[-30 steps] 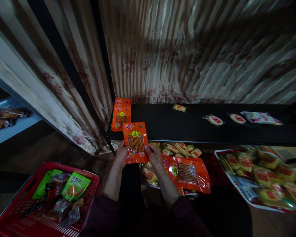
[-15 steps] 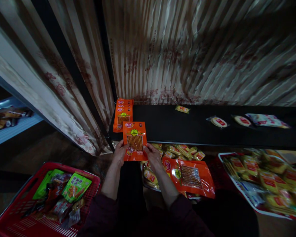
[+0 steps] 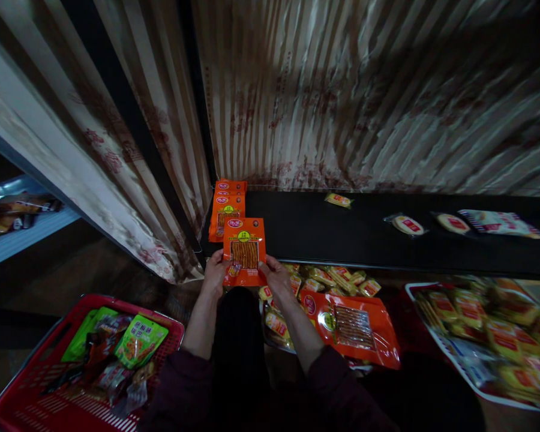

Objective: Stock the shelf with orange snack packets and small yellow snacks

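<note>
Black shelf (image 3: 324, 237) at 3 o'clock; red basket (image 3: 176, 330) at 8, green bag (image 3: 141, 340) inside, white Chinese lettering. Orange pack (image 3: 245, 254) near centre toward 7, pinched between left hand (image 3: 213, 274) and right hand (image 3: 276, 279); yellow label (image 3: 243, 236), oval logo (image 3: 234, 223), characters unreadable.

You were in a dim snack shop or its stockroom, by the look of it, where a long, flat black shelf (image 3: 315, 234) displayed overlapping orange plastic snack packets (image 3: 227, 208). A slatted red plastic shopping basket (image 3: 36, 379) of mixed bagged snacks (image 3: 141, 342) stood at your left, a white-rimmed basket (image 3: 420, 286) heaped with yellow-wrapped snacks (image 3: 506, 342) at your right. Packaged food (image 3: 11, 211) lined a pale blue shelf (image 3: 31, 234) beyond the striped fabric curtain (image 3: 297, 108).
</note>
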Demonstrator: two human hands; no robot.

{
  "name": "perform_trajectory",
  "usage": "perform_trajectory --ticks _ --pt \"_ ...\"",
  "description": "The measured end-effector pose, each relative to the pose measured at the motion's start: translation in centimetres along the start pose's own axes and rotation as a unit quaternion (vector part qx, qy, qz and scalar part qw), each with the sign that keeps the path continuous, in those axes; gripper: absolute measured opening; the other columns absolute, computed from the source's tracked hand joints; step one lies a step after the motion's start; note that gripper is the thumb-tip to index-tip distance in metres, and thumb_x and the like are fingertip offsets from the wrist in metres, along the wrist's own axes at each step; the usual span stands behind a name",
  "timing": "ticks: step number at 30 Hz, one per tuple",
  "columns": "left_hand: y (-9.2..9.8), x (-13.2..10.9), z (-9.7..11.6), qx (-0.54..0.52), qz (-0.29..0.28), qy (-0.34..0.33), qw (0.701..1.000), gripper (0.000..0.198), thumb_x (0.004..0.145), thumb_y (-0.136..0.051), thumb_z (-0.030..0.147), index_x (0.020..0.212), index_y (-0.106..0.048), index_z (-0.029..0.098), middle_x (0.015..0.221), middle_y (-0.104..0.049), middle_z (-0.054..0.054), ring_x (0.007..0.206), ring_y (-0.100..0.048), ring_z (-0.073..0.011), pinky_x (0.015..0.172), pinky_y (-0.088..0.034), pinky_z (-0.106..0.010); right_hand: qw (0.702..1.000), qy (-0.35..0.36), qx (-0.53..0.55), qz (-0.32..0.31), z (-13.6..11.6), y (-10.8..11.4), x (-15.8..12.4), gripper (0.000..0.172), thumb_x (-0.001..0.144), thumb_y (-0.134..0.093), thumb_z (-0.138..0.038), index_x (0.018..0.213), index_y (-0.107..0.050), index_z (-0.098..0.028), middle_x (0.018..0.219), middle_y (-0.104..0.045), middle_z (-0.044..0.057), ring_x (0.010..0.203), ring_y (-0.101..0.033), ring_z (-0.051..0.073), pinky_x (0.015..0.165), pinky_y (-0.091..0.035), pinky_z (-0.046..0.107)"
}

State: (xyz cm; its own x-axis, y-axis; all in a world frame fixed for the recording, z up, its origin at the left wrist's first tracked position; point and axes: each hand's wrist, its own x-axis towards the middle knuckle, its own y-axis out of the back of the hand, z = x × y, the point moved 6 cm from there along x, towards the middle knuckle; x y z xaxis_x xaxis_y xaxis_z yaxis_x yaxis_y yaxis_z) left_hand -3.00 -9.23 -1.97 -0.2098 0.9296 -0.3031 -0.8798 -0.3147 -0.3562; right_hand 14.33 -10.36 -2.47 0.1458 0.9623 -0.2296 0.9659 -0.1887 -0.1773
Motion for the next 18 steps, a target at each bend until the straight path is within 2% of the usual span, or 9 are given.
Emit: perform_trajectory --ticks 5,18 --pt "0.1 0.1 0.2 -0.030 0.000 0.015 0.999 0.035 0.050 -0.075 0.023 0.082 -0.063 0.016 0.074 -0.068 -0.002 0.064 -0.062 -0.0142 0.067 -0.050 -0.030 1.000 0.004 0.007 -0.004 0.0 -0.5 0.7 0.035 0.063 -0.067 -0.037 0.094 -0.069 -0.021 0.088 -0.073 0.001 0.085 -0.066 0.020 0.082 -0.051 0.035" --pt "0.9 2.0 0.9 0.013 0.067 -0.043 0.997 0.025 0.053 -0.073 0.024 0.075 -0.063 0.016 0.069 -0.064 0.001 0.062 -0.059 -0.0117 0.066 -0.048 -0.027 0.999 0.032 -0.037 0.001 -0.3 -1.5 2.6 0.034 0.065 -0.065 -0.039 0.094 -0.069 -0.022 0.088 -0.073 0.000 0.080 -0.064 0.019 0.075 -0.051 0.032"
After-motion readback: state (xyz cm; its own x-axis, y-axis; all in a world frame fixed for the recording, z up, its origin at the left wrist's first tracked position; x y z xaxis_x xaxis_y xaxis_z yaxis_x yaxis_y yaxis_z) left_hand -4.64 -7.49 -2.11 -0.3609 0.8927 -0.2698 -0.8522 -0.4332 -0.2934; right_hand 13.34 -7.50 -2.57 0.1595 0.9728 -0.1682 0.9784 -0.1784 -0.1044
